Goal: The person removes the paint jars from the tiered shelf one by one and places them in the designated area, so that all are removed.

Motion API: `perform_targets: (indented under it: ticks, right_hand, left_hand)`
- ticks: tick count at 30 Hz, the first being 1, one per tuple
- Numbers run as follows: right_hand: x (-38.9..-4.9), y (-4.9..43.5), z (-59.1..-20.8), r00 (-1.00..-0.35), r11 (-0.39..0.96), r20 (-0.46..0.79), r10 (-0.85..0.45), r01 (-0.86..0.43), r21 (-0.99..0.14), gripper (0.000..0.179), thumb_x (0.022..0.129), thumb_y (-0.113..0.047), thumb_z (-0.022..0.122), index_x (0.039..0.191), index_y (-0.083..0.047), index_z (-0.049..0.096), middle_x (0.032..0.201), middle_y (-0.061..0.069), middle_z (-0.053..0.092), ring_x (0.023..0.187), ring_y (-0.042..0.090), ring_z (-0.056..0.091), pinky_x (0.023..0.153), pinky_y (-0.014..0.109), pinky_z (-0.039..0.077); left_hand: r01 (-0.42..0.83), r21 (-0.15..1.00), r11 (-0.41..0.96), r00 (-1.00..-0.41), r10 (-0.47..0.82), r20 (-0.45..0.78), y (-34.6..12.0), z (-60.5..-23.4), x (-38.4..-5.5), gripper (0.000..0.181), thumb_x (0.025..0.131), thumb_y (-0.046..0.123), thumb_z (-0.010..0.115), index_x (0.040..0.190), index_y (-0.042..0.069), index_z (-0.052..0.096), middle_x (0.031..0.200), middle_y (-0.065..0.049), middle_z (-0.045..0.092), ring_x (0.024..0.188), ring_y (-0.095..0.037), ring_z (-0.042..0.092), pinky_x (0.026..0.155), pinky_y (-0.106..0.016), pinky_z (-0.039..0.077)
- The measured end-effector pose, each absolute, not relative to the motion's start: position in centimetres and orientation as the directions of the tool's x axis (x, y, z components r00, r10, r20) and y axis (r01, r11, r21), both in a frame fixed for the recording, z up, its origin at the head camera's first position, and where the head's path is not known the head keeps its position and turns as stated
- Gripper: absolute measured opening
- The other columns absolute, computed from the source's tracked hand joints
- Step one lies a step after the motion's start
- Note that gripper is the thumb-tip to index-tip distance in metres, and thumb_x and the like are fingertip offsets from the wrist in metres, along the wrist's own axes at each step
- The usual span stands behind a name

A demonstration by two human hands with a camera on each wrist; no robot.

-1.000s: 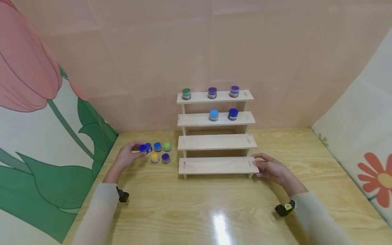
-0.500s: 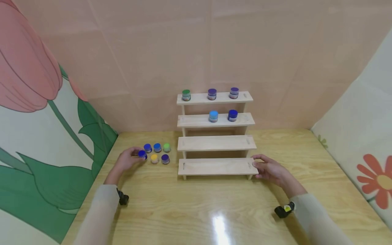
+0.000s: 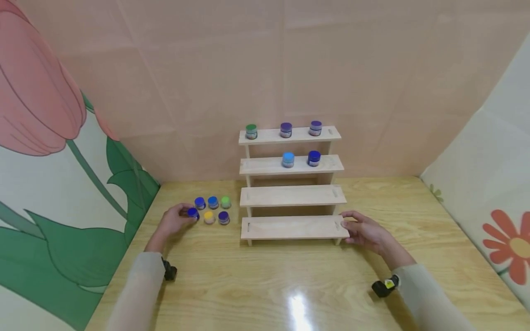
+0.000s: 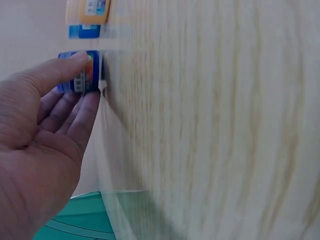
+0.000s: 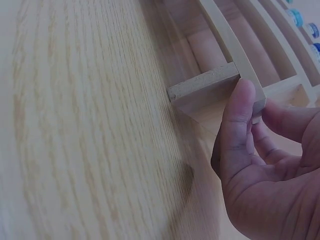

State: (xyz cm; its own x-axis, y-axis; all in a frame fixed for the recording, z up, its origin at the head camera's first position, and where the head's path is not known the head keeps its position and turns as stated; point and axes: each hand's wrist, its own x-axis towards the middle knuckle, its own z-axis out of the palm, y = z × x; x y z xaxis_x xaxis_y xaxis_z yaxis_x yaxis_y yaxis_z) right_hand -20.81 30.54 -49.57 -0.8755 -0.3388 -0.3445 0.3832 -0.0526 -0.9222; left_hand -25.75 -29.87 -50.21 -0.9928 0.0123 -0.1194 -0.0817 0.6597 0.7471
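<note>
My left hand (image 3: 175, 219) pinches a small dark blue paint jar (image 3: 192, 213) between thumb and fingers, at the left end of the front row of jars. In the left wrist view this blue jar (image 4: 80, 72) is upright relative to the table, at or just above its surface; I cannot tell whether it touches. At the right, my right hand (image 3: 366, 232) grips the right end of the lowest step of a wooden tiered shelf (image 3: 294, 228). The right wrist view shows thumb and fingers around that board end (image 5: 250, 85).
Beside the held jar stand a yellow jar (image 3: 209, 217), a purple jar (image 3: 223, 218), a blue jar (image 3: 200, 203), a lighter blue jar (image 3: 213, 202) and a green jar (image 3: 225, 202). The shelf's upper two steps carry several jars, including a dark green one (image 3: 251, 131).
My left hand has brought the dark blue jar nearer, away from the blue jar in the back row and into line with the yellow one. My right hand keeps its grip on the shelf.
</note>
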Motion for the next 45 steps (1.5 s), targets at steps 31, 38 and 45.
perform_targets:
  ticks: [31, 38, 45]
  right_hand:
    - [-20.7, 30.8, -49.3, -0.873, -0.035, -0.355, -0.335, 0.388, -0.921, 0.023, 0.105, -0.012, 0.056, 0.124, -0.022, 0.052, 0.102, 0.001, 0.064, 0.084, 0.012, 0.067, 0.069, 0.026, 0.060]
    - [-20.9, 30.7, -49.4, -0.871, -0.037, -0.353, -0.342, 0.388, -0.921, 0.022, 0.105, -0.011, 0.054, 0.123, -0.023, 0.052, 0.101, 0.001, 0.066, 0.084, 0.012, 0.067, 0.069, 0.026, 0.060]
    - [-20.9, 30.6, -49.4, -0.870, -0.026, -0.356, -0.340, 0.387, -0.922, 0.021, 0.106, -0.010, 0.053, 0.122, -0.023, 0.052, 0.100, 0.000, 0.065, 0.084, 0.012, 0.067, 0.069, 0.025, 0.060]
  left_hand:
    - [0.268, 0.769, 0.580, -0.963, 0.195, 0.188, -20.5, -39.0, -26.8, 0.046, 0.096, 0.022, 0.071, 0.138, 0.006, 0.058, 0.138, -0.017, 0.054, 0.129, -0.040, 0.051, 0.105, -0.050, 0.050]
    - [0.324, 0.774, 0.544, -0.945, 0.220, 0.241, -17.1, -37.3, -27.8, 0.045, 0.095, 0.025, 0.072, 0.135, 0.008, 0.060, 0.135, -0.012, 0.058, 0.127, -0.035, 0.054, 0.106, -0.048, 0.050]
    - [0.354, 0.779, 0.518, -0.934, 0.244, 0.262, -14.7, -36.2, -28.4, 0.044, 0.096, 0.024, 0.072, 0.134, 0.006, 0.061, 0.134, -0.017, 0.058, 0.124, -0.033, 0.055, 0.104, -0.044, 0.051]
